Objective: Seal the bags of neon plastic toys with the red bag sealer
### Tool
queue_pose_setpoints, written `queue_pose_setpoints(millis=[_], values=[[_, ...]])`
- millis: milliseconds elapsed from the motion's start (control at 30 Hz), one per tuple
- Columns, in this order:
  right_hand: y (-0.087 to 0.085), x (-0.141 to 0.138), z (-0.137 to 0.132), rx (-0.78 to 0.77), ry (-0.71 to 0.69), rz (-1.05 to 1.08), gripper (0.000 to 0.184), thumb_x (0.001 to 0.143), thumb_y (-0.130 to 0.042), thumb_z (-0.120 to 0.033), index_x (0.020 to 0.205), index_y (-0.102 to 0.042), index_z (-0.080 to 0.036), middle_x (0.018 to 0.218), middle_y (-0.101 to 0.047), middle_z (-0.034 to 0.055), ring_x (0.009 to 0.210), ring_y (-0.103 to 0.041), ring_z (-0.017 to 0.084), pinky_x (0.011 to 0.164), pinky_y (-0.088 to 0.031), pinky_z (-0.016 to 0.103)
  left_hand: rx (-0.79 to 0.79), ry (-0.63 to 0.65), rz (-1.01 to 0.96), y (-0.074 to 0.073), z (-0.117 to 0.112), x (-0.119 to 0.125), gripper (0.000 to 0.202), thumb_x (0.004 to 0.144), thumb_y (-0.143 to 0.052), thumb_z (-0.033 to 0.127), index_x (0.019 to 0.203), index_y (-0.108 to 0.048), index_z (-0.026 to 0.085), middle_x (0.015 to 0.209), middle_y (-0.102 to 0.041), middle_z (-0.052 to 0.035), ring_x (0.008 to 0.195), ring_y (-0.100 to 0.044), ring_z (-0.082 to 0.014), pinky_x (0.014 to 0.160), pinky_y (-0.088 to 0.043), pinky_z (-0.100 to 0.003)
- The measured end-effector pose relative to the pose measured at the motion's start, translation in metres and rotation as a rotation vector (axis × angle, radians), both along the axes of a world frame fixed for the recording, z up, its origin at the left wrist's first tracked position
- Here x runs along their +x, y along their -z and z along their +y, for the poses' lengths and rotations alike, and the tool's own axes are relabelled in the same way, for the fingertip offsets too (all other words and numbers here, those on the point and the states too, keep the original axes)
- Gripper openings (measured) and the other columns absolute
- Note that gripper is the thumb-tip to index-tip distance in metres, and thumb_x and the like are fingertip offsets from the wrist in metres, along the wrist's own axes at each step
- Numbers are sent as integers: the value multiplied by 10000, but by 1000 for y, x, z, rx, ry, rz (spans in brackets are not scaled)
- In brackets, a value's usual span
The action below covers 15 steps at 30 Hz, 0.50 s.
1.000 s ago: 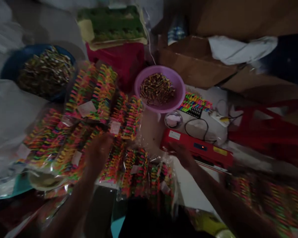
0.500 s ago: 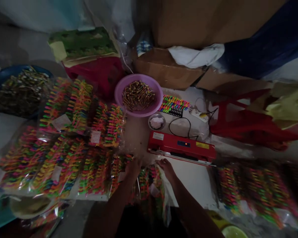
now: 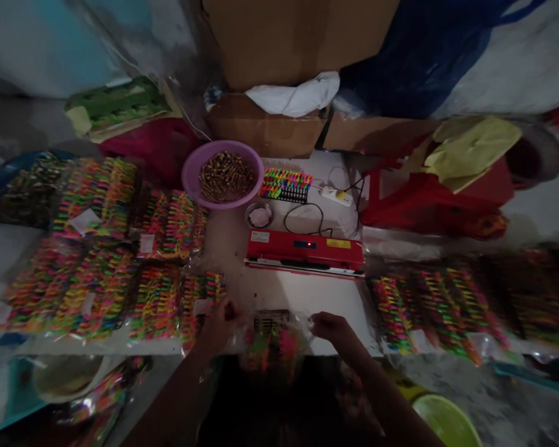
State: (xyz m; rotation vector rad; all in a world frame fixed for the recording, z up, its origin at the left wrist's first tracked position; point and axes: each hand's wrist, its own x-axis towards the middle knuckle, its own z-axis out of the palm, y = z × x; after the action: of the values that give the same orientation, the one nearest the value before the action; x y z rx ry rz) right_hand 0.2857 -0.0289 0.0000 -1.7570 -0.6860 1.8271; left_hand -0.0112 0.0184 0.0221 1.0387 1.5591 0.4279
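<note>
A clear plastic bag of small bright-coloured pieces on a black rack hangs over the table's front edge, between my hands. My right hand pinches the upper right corner of the bag with closed fingers. At its left side, my left hand is closed on the plastic; the exact grip is dim and blurred. Beyond the hands lies a red heat sealer with a lit red indicator. Just left of my left hand is a filled bag with a pale label.
Several filled bags cover the table's left side, more filled bags the right. Behind stand a purple basin of small brownish-gold pieces, a metal bowl, a loaded black rack and a power strip.
My hands have moved apart and away from the sealer, pulling the bag toward me. The bag's mouth is now spread wider. The camera view has turned to the right.
</note>
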Motion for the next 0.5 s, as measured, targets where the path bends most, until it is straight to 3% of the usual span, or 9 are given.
queue_pose_setpoints(millis=[100,200,267,333,400,500], values=[[-30,19,-16,87,-29,53,273,563,-758,-391,625,-606,-173,634,-595,-4,637,-529,130,639,-435,269,-28,-59,-15,-43,-25,13,292,545,-705,269,723,-486,194,597,-533,64,595,-533,-116,583,-429,-221],[-53,38,-29,213,-27,98,279,645,-713,-428,618,-581,-184,723,-635,30,713,-574,152,683,-459,277,10,-48,157,-72,-56,28,372,583,-691,298,926,-583,198,564,-500,78,554,-527,-118,565,-440,-226],[-59,49,-36,277,-19,110,294,667,-694,-453,615,-573,-190,749,-654,44,740,-594,165,697,-472,287,110,16,303,-81,-76,37,306,619,-662,319,905,-645,213,584,-527,56,547,-534,-124,568,-454,-239],[-58,58,-42,319,-13,114,301,676,-686,-470,624,-571,-197,766,-669,49,769,-613,175,717,-482,302,242,104,411,-84,-91,44,156,673,-617,336,762,-681,226,629,-575,18,576,-563,-136,588,-473,-252],[-55,64,-45,359,-23,119,308,683,-680,-485,632,-572,-201,787,-680,54,812,-629,189,761,-489,323,363,165,450,-85,-102,50,154,713,-586,343,640,-655,227,707,-625,-17,672,-608,-158,627,-495,-258],[-51,73,-47,430,-44,114,309,724,-643,-495,646,-560,-208,828,-690,61,881,-638,207,821,-490,357,452,158,435,-82,-109,58,183,726,-569,329,578,-570,220,856,-678,-40,806,-637,-171,640,-508,-241]])
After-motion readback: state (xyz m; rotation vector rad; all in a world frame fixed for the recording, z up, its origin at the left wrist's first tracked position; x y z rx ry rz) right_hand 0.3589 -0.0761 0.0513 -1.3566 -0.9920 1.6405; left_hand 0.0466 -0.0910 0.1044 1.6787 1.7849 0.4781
